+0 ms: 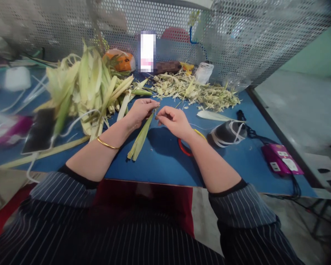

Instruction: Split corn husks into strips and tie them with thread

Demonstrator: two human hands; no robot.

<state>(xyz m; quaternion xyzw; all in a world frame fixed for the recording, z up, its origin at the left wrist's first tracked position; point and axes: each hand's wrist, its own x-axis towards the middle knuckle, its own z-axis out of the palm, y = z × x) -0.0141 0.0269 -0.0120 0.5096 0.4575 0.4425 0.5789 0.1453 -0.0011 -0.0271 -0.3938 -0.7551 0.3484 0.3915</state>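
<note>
My left hand is closed on the top end of a bundle of long green leaf strips that hangs down onto the blue table. My right hand is pinched on the same end, fingertips nearly touching the left hand's. A gold bangle sits on my left wrist. A big pile of pale green husk leaves lies just left of my hands.
Shredded leaf scraps lie at the back. A phone with a white cable is at left, a black and white object and a pink device at right, a red ring under my right wrist. A perforated metal screen walls the back.
</note>
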